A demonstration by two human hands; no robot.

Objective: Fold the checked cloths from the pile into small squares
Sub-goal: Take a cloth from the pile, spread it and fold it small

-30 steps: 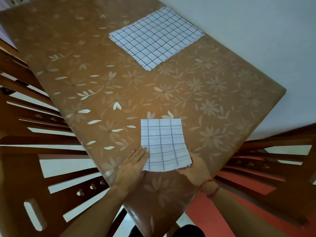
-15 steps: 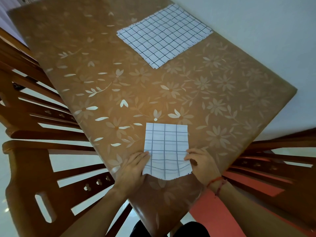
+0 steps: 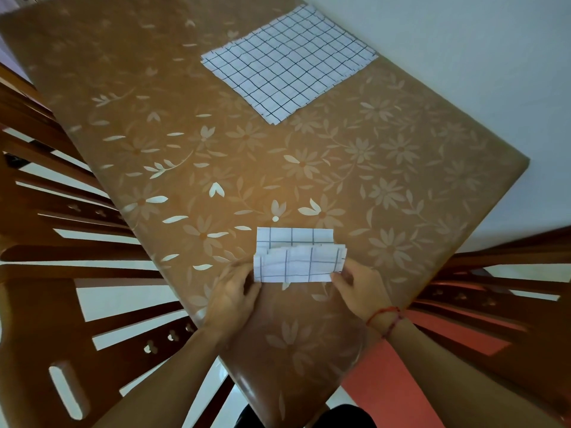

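**Both grips clamped on the ends of a half-folded checked cloth**

Holds the checked cloth [image 3: 298,264] between the two grips, at the near end of the counter [image 3: 386,180].

Pinches the cloth's left end with the left grip [image 3: 236,291]. Thumb lies toward the near-left corner and the fingers curl at the left edge. Back of the hand faces up, wrist roughly straight, forearm running in from the lower left.

Pinches the cloth's right end with the right grip [image 3: 358,287]. Fingers [image 3: 340,274] curl onto the near-right corner with the knuckles up. Forearm comes in from the lower right. Wears a red thread bracelet [image 3: 384,316] on that wrist.

Has the near flap of the cloth doubled over away from the body. Ragged free edge stops short of the far edge, leaving one row of checks bare just beyond the grips. Cannot tell flat from slightly lifted for that flap.

Sets both grips at about the same level, apart by the cloth's full width, palms turned down toward the counter.

Leaves the pile of checked cloths [image 3: 287,60] well beyond both grips. Spread flat at the far side of the counter, ahead and a little to the right.

Stands between wooden chairs: one chair back [image 3: 46,288] left of the left grip, another chair [image 3: 500,282] right of the right grip.
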